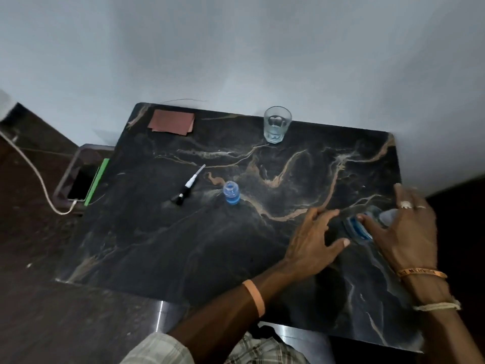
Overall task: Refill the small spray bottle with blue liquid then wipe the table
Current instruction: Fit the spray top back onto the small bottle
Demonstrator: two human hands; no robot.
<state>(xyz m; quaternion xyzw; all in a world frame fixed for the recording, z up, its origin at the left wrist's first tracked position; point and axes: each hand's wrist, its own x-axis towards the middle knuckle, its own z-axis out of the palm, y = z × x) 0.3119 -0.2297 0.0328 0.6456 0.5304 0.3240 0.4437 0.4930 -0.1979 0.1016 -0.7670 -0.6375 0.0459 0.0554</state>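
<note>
Hazards: black-and-white spray nozzle with dip tube, lying loose left of the table's centre, may roll or be swept off by an arm; small clear spray bottle, uncapped and upright at the table's centre with blue liquid low inside, likely tips if nudged, and its narrow mouth invites spills on pouring; left hand, fingers spread, holding nothing, rests toward the right edge; larger clear bottle of blue liquid, blurred, near the right edge, held between thumb and fingers of the right hand; a loose hold could drop it.

Surface: dark marble-patterned table, tan veins; reddish-brown folded cloth at the far-left corner; clear glass tumbler at the far edge.

Room: cabled phone beside the left edge; pale wall behind.
</note>
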